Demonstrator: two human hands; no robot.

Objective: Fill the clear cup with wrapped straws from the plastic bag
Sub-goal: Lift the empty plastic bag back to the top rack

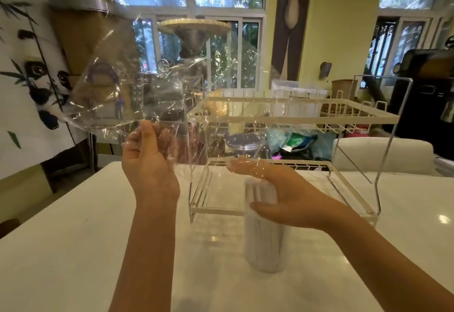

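My left hand (149, 162) pinches the clear plastic bag (147, 85) and holds it up above the table; the bag looks crumpled and see-through, spreading left and right in front of the windows. My right hand (282, 193) wraps around the top of a bundle of white wrapped straws (260, 190). The bundle stands upright in the clear cup (265, 245) on the white table. Part of the bag's film lies over my right fingers. The cup's rim is hidden by my hand.
A white wire two-tier rack (294, 117) stands on the white table (73, 250) just behind the cup. A lidded jar (243, 142) and coloured clutter sit beyond it. A white chair back (383, 154) is at the far right.
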